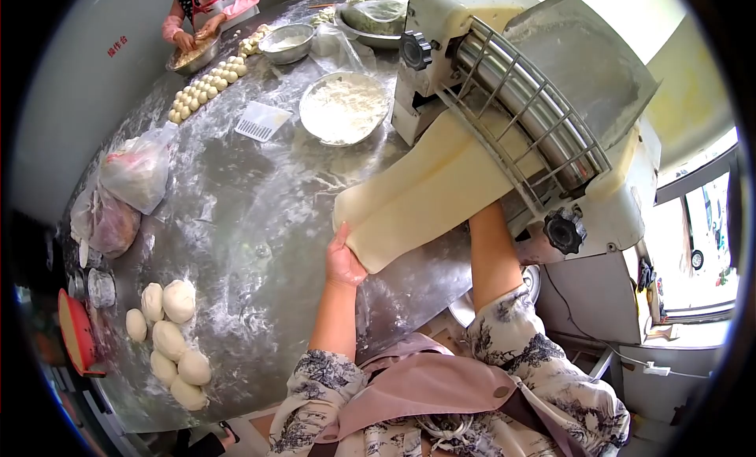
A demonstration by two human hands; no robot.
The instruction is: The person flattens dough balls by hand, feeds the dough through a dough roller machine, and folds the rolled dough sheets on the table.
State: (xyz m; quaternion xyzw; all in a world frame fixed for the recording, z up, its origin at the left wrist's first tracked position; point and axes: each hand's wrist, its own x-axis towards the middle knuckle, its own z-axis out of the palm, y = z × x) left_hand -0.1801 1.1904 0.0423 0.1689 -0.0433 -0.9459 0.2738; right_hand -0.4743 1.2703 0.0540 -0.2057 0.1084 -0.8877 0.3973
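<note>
A long, pale sheet of dough [425, 189] comes out of the metal dough roller machine [535, 103] and stretches toward me over the table. My left hand [345, 256] grips its free near end, with the thumb on top and the fingers going underneath. On the right, my right forearm [494, 248] reaches up under the sheet beside the machine's rollers. The dough hides that hand and its fingers. A wire guard [524, 114] covers the steel roller, and black knobs [565, 230] sit on the machine's sides.
A flour bowl [344, 108] and a white scraper [262, 122] lie beyond the sheet. Several dough lumps [169, 340] rest at the near left, below plastic bags [135, 171]. Rows of small dough balls [209, 88] lead to another person [206, 16] working in a bowl.
</note>
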